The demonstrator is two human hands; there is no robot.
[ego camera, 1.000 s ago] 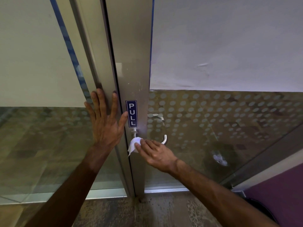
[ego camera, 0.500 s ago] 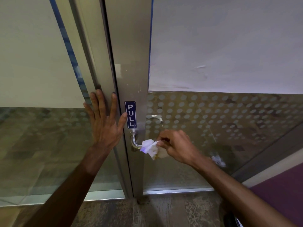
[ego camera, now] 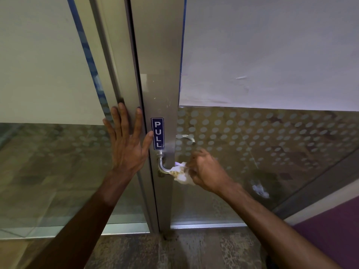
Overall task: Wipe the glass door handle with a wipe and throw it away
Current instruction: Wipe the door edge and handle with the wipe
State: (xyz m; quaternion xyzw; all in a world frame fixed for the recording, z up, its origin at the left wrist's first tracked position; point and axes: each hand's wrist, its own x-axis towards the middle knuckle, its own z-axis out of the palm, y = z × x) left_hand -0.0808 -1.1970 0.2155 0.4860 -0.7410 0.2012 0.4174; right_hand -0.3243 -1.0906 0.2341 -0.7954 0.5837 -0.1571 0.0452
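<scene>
Gripping a crumpled white wipe [ego camera: 181, 174] around the metal door handle [ego camera: 162, 166], the right hand [ego camera: 206, 172] closes tight; the left hand [ego camera: 126, 144] presses flat, fingers spread, on the door frame [ego camera: 134, 84].

One sign [ego camera: 157, 133] can be read: a narrow dark blue sticker with white letters "PULL", written from top to bottom, on the metal door frame [ego camera: 161, 74], just above the handle [ego camera: 162, 166].

The wipe [ego camera: 181, 174] and the right hand [ego camera: 206, 172] cover the handle [ego camera: 162, 166] beyond its bend, so its far end stays hidden. Behind the dotted glass [ego camera: 272, 136], a pale crumpled shape [ego camera: 260, 190] is too blurred to identify. Both forearms run off the bottom edge.
</scene>
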